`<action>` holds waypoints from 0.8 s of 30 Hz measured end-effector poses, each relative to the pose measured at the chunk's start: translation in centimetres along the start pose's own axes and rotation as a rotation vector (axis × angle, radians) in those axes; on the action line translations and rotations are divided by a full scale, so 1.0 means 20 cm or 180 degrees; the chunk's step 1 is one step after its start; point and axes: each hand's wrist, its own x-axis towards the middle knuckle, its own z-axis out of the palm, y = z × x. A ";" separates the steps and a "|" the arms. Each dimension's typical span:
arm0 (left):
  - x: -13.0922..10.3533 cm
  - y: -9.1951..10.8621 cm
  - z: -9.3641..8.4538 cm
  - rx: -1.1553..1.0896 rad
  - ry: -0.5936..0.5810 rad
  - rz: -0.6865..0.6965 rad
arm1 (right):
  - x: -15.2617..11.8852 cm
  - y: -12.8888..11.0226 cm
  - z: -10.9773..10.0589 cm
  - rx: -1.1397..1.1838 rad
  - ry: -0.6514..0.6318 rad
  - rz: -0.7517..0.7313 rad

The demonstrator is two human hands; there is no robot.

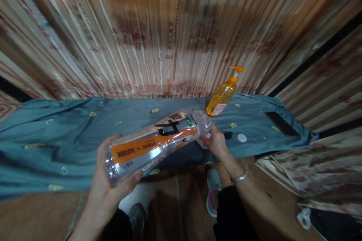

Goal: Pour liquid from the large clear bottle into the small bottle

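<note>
A large clear plastic bottle (pixel 158 139) with an orange and silver label is held tilted over the cloth-covered table, its base to the left and its neck up to the right. My left hand (pixel 110 184) wraps round the base, thumb on the near side. At the neck end, my right hand (pixel 216 142) is closed, with its fingertips partly hidden behind the bottle. Whether the mouth has a cap on it, I cannot make out. Just right of that hand lie a small black object (pixel 228 134) and a round white disc (pixel 241 138).
An orange pump bottle (pixel 222 98) stands behind the right hand, partly filled. A dark phone (pixel 281 123) lies on the right of the teal tablecloth (pixel 68 131). A pleated patterned curtain (pixel 158 37) hangs behind the table. Part of a white object (pixel 202 143) shows beneath the bottle's neck.
</note>
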 end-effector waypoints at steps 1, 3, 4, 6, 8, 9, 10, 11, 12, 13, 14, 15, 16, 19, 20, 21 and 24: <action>-0.01 0.01 0.01 -0.0035 0.0101 -0.0028 | 0.00 0.00 0.00 0.0003 -0.0019 -0.0001; -0.03 0.04 0.03 -0.0065 0.0187 -0.0079 | 0.00 0.00 0.00 0.0010 -0.0030 -0.0005; -0.03 0.05 0.04 -0.0058 0.0195 -0.0090 | 0.00 0.00 0.00 0.0017 -0.0019 -0.0008; -0.04 0.06 0.05 -0.0042 0.0201 -0.0096 | 0.00 0.00 0.00 0.0041 0.0011 -0.0007; -0.04 0.06 0.05 -0.0094 0.0226 -0.0099 | 0.00 0.00 0.01 0.0066 0.0034 0.0007; -0.04 0.06 0.05 -0.0135 0.0241 -0.0120 | 0.00 0.00 0.01 0.0070 0.0049 0.0018; -0.04 0.05 0.05 -0.0174 0.0256 -0.0147 | 0.00 0.00 0.01 0.0066 0.0064 0.0028; -0.04 0.05 0.05 -0.0208 0.0267 -0.0169 | 0.00 0.01 0.02 0.0054 0.0077 0.0036; -0.04 0.04 0.05 -0.0222 0.0271 -0.0178 | 0.00 0.01 0.02 0.0036 0.0086 0.0040; -0.04 0.03 0.05 -0.0209 0.0271 -0.0168 | -0.01 0.01 0.02 0.0017 0.0090 0.0037; -0.04 0.03 0.05 -0.0178 0.0264 -0.0140 | -0.01 0.01 0.03 0.0005 0.0094 0.0022; -0.04 0.02 0.05 -0.0143 0.0257 -0.0106 | -0.01 0.02 0.03 0.0005 0.0114 -0.0005; -0.04 0.02 0.05 -0.0107 0.0256 -0.0075 | -0.01 0.02 0.03 0.0012 0.0140 -0.0030; -0.04 0.02 0.06 -0.0089 0.0253 -0.0066 | -0.01 0.02 0.03 0.0047 0.0122 -0.0029; -0.04 0.02 0.06 -0.0114 0.0255 -0.0074 | -0.01 0.02 0.03 0.0052 0.0125 -0.0014; -0.04 0.03 0.06 -0.0139 0.0258 -0.0085 | -0.01 0.02 0.03 0.0061 0.0133 0.0004; -0.05 0.03 0.08 -0.0223 0.0276 -0.0112 | -0.01 0.02 0.03 0.0124 0.0135 0.0018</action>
